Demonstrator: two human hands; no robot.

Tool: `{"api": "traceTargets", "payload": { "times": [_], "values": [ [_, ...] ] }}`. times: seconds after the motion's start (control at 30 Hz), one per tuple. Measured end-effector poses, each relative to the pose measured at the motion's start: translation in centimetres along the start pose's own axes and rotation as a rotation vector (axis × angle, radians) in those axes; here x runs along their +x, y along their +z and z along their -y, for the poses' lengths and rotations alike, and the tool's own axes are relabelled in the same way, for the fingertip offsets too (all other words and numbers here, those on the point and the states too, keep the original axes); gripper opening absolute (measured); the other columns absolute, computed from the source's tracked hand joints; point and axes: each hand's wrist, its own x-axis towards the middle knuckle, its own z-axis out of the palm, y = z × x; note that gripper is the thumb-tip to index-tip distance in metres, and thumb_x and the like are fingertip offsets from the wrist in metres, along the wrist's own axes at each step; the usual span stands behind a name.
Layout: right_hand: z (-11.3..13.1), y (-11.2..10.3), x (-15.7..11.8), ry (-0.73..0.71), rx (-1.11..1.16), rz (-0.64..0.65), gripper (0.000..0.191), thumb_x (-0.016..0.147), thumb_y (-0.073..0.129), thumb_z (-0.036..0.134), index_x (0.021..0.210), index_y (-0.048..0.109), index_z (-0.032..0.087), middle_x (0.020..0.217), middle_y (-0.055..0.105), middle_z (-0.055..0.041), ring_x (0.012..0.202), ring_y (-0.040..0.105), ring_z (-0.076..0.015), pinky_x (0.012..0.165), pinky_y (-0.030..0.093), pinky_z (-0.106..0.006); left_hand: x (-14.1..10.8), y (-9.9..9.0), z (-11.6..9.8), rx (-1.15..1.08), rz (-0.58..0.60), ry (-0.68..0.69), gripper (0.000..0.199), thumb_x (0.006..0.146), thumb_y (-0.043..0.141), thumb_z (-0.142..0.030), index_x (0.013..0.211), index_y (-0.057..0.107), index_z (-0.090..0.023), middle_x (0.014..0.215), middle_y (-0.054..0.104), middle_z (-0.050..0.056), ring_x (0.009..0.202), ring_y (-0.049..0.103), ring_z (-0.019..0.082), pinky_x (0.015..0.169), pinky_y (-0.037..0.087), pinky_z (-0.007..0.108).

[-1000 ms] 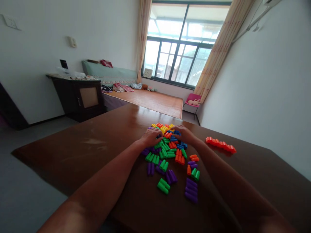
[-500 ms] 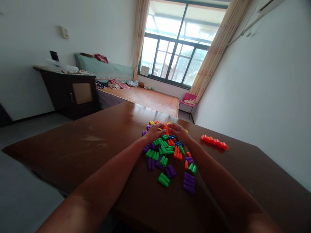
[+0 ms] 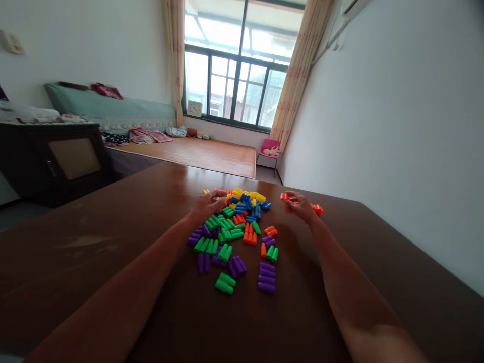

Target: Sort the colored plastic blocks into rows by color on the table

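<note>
My right hand [image 3: 300,205] is closed on an orange block [image 3: 285,196] made of joined tubes, held just above the table. Beneath and beside that hand lies a row of joined orange blocks [image 3: 317,209], partly hidden by my fingers. At the far left edge of a pile of blocks, my left hand [image 3: 208,204] has its thumb and fingertips apart, close to orange and yellow pieces. Blue blocks [image 3: 247,202] and yellow blocks [image 3: 257,196] lie on the pile's far side. Green blocks [image 3: 227,224] fill its middle, with purple blocks [image 3: 237,266] nearer me.
All of this rests on a dark brown glossy table [image 3: 166,312]. Several stray blocks, such as a purple set [image 3: 266,277] and a green set [image 3: 226,283], lie near me. Beyond stand a low bed [image 3: 212,151], a dark cabinet [image 3: 71,156] and a pink chair [image 3: 269,148].
My hands were together over the pile at an orange block. They have parted: the right moved right to the orange row with an orange block. The view has turned right.
</note>
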Motion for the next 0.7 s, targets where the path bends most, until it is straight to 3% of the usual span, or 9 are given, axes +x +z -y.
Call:
{"api": "traceTargets", "payload": {
  "times": [0.07,0.17,0.27,0.4,0.7],
  "values": [
    [-3.2,-2.0,-0.9,0.109,-0.058,0.027,0.042,0.071,0.071,0.038,0.107,0.065,0.020,0.100,0.069,-0.0070,0.087,0.065,-0.0204,0.081,0.054,-0.039,0.2,-0.3,0.3,0.018,-0.026,0.013,0.056,0.066,0.072,-0.057,0.101,0.066,-0.013,0.089,0.071,0.007,0.082,0.069,0.022,0.065,0.056,0.031],
    [-5.7,-2.8,-2.1,0.192,-0.118,0.052,0.033,0.064,0.074,0.034,0.092,0.066,0.020,0.083,0.070,-0.0029,0.076,0.065,-0.0186,0.075,0.054,-0.036,0.3,-0.6,0.7,0.054,-0.047,0.021,0.055,0.066,0.071,-0.056,0.100,0.067,-0.013,0.084,0.071,0.006,0.078,0.069,0.021,0.064,0.057,0.031],
    [-6.2,-2.5,-2.4,0.180,-0.134,0.004,0.028,0.062,0.074,0.034,0.085,0.066,0.022,0.073,0.068,-0.0001,0.068,0.064,-0.0176,0.068,0.053,-0.033,0.4,-1.0,1.1,0.082,-0.063,0.020,0.053,0.066,0.071,-0.055,0.099,0.068,-0.013,0.084,0.071,0.006,0.077,0.069,0.021,0.064,0.057,0.031],
    [-6.1,-2.5,-2.2,0.209,-0.102,-0.013,0.029,0.061,0.073,0.033,0.088,0.067,0.022,0.063,0.064,0.0018,0.061,0.063,-0.0172,0.062,0.052,-0.032,0.6,-1.4,1.4,0.103,-0.101,0.037,0.051,0.066,0.071,-0.054,0.097,0.069,-0.014,0.096,0.071,0.008,0.080,0.068,0.020,0.065,0.058,0.030],
    [-6.7,-2.1,-2.2,0.214,-0.205,-0.053,0.032,0.066,0.070,0.035,0.095,0.067,0.022,0.083,0.070,-0.0031,0.075,0.064,-0.0184,0.076,0.052,-0.037,1.0,-2.8,2.7,0.250,-0.165,0.080,0.038,0.076,0.062,-0.042,0.101,0.068,-0.014,0.084,0.071,0.006,0.073,0.066,0.018,0.064,0.057,0.030]
  ]
}}
